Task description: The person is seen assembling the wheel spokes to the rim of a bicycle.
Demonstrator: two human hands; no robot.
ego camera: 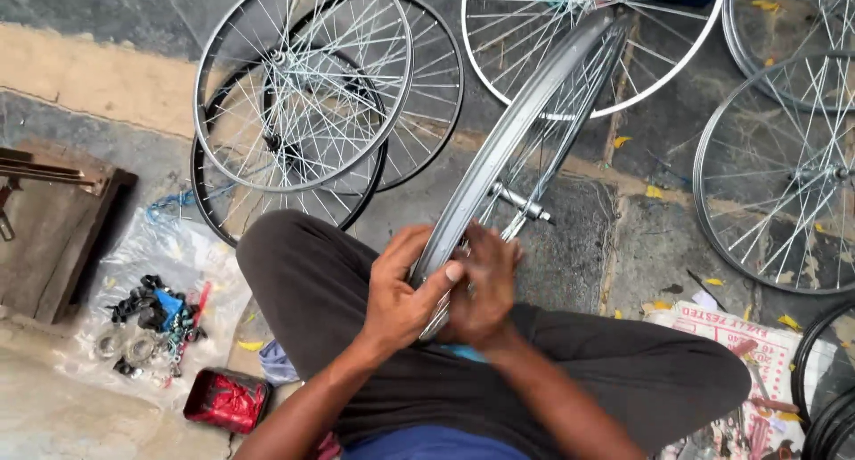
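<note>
Where the person sits: stone-paved floor [107, 77], centre frame.
Held wheel [525, 122]: upright on edge, centre.
Left hand [401, 295]: clasping its rim.
Right hand [485, 286]: fingers curled round the rim.
Spare wheels [303, 86]: flat, upper frame.
Plastic sheet [169, 255]: lower left, small parts.

Dark grey trousers [321, 282], blue shirt [427, 444] — bare forearms

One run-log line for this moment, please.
left hand: grips silver spoked bicycle wheel rim | right hand: on rim | wheel: upright over lap
</note>
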